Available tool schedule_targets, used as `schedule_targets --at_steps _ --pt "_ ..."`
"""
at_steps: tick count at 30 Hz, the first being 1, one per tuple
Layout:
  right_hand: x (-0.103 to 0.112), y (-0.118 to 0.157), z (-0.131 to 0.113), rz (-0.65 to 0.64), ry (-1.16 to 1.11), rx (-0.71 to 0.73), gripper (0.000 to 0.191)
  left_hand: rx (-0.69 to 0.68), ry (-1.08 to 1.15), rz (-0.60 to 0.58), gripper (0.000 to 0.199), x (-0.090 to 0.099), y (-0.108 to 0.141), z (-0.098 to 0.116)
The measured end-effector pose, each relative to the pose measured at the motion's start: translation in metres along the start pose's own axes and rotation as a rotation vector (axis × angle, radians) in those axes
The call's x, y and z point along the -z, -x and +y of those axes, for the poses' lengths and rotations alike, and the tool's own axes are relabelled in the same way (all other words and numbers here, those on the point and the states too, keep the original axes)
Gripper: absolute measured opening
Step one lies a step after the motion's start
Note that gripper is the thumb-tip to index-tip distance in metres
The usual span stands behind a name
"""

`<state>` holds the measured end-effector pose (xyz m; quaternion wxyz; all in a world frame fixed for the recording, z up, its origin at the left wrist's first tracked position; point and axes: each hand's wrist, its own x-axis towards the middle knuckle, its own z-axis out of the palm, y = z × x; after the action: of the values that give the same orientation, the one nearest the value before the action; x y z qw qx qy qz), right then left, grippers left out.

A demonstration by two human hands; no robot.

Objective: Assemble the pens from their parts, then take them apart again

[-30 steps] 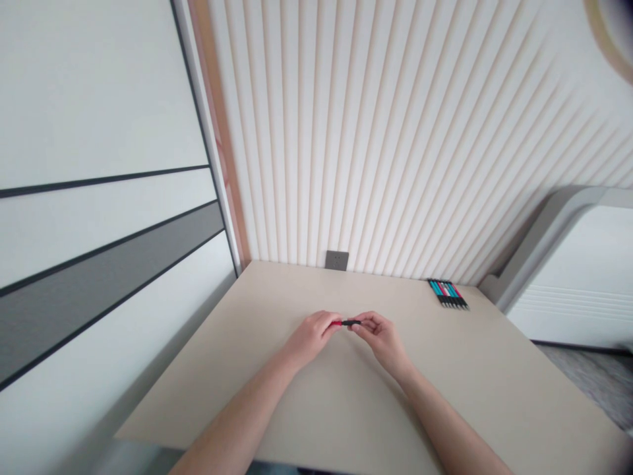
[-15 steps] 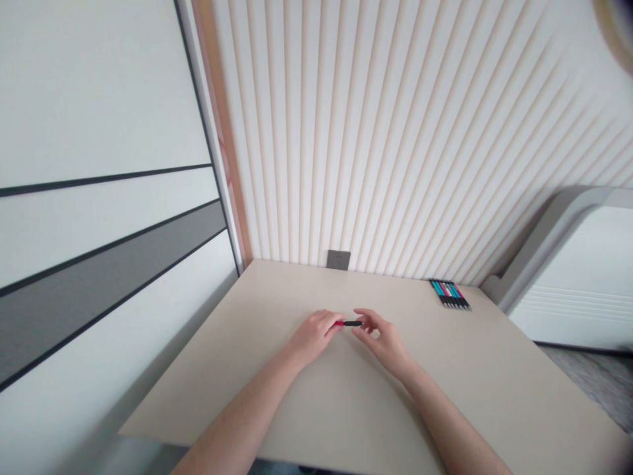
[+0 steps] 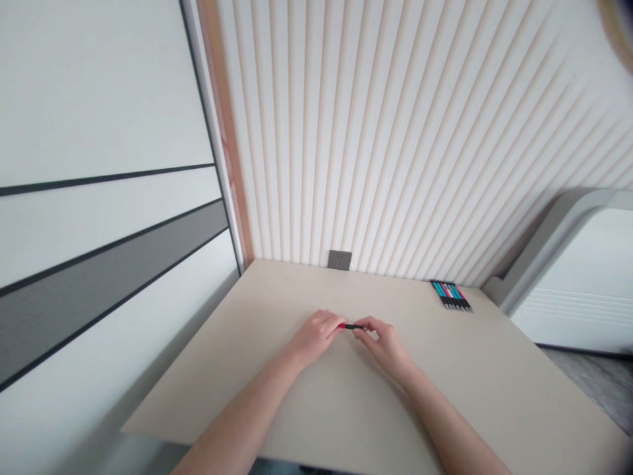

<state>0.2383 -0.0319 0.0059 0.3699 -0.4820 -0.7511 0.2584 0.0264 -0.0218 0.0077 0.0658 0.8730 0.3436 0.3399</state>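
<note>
My left hand (image 3: 314, 338) grasps a slim black-and-red plastic pen (image 3: 354, 326) lying crosswise; its tip points 3 o'clock, pinched by my right hand (image 3: 386, 346).

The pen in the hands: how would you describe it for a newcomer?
On the beige tabletop, below the slatted wall, the left hand and right hand meet near the middle. Between them is a black pen with a red end. Unlike the row of pens at the far corner, it is in hand.
</note>
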Motion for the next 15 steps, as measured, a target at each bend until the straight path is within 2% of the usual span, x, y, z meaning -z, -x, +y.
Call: schedule_targets --at_steps 3,4,7,9,11,15 --pt "-0.003 0.001 0.001 -0.041 0.011 -0.118 0.058 -0.021 -0.021 -0.01 0.01 0.0 0.0 0.001" --pt "-0.003 0.001 0.001 -0.037 0.0 -0.13 0.059 -0.022 -0.024 -0.014 0.01 0.0 0.0 0.001" --pt "0.001 0.0 0.001 0.004 -0.041 -0.036 0.044 -0.005 -0.02 -0.007 0.01 0.0 -0.001 0.0" --pt "0.002 0.0 -0.001 0.013 -0.034 0.041 0.04 0.002 -0.013 -0.001 0.011 0.0 -0.001 0.0" --pt "0.001 0.0 -0.003 -0.004 -0.006 0.044 0.035 -0.01 -0.012 -0.001 0.011 0.001 -0.001 0.0" --pt "-0.008 0.002 -0.001 -0.045 -0.009 -0.114 0.062 -0.044 -0.016 -0.016 0.012 0.003 -0.001 0.002"
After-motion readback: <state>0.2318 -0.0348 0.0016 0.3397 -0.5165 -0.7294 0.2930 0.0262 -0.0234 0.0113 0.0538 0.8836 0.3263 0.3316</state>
